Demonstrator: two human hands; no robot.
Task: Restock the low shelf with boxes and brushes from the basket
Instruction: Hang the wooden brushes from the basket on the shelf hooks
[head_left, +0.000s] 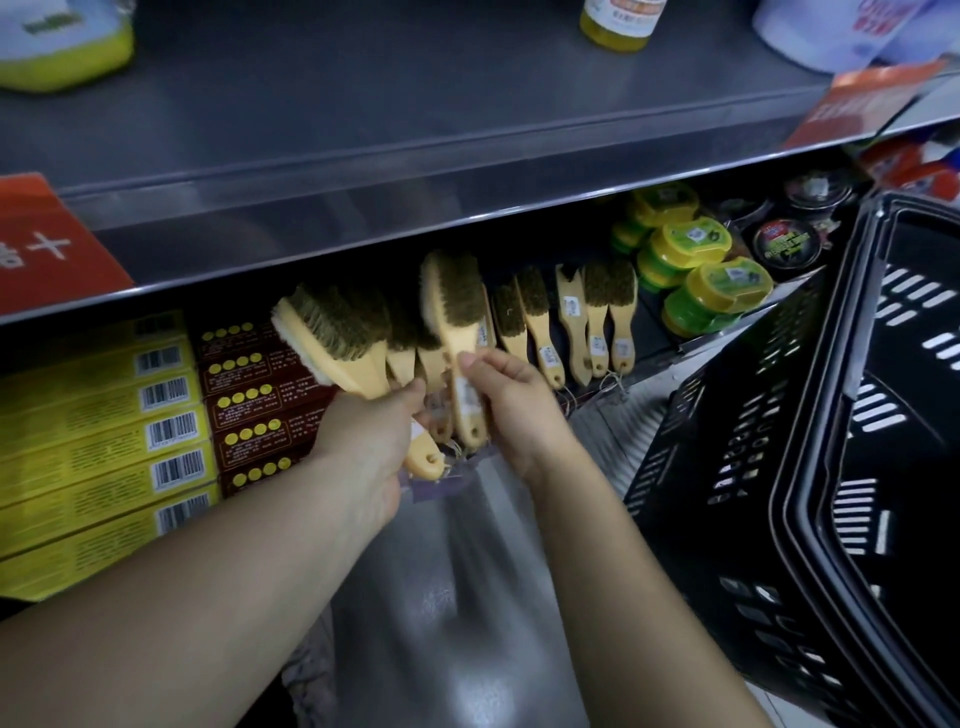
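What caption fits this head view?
Left hand holds one brush, right hand a second brush, at the low shelf beside a basket.

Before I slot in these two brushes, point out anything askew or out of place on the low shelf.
One brush in the shelved row shows its wooden back, while its neighbours show bristles. The yellow boxes and brown boxes sit in even stacks. Nothing looks spilled.

We see brushes (452, 312) with pale yellow handles and olive-brown bristles, yellow boxes (104, 415) printed with black-and-white barcodes, maroon boxes (249, 395) with rows of yellow dots, green-and-yellow tins (691, 244), a black slotted basket (779, 467) and a grey upper shelf (415, 104).
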